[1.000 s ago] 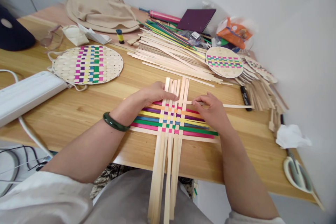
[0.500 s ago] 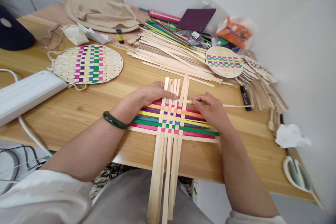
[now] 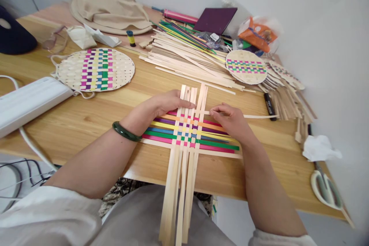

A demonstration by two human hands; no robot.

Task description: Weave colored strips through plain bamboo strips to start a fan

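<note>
A partly woven panel [image 3: 187, 132] of flat strips lies at the table's front edge, its long pale strips hanging over toward my lap. Pink, orange, purple, yellow, blue and green strips cross the pale ones. My left hand [image 3: 173, 102] grips the panel's upper left, thumb laid over the pale uprights and the other fingers hidden beneath. Between the thumb and fingertips of my right hand [image 3: 226, 117] is a thin pale strip [image 3: 259, 116], which runs left in among the uprights above the top pink strip and sticks out to the right.
Behind lie a pile of loose strips [image 3: 184, 57], a round woven mat [image 3: 246, 67] and a larger woven piece [image 3: 95, 70]. A white power strip [image 3: 31, 103] is at left. At right are a black marker [image 3: 270, 107], crumpled tissue [image 3: 321, 148] and scissors [image 3: 325, 190].
Both hands keep their grips almost unmoved. My right hand and the pale strip have shifted very slightly left, and the hanging ends of the uprights have swung a little left.
</note>
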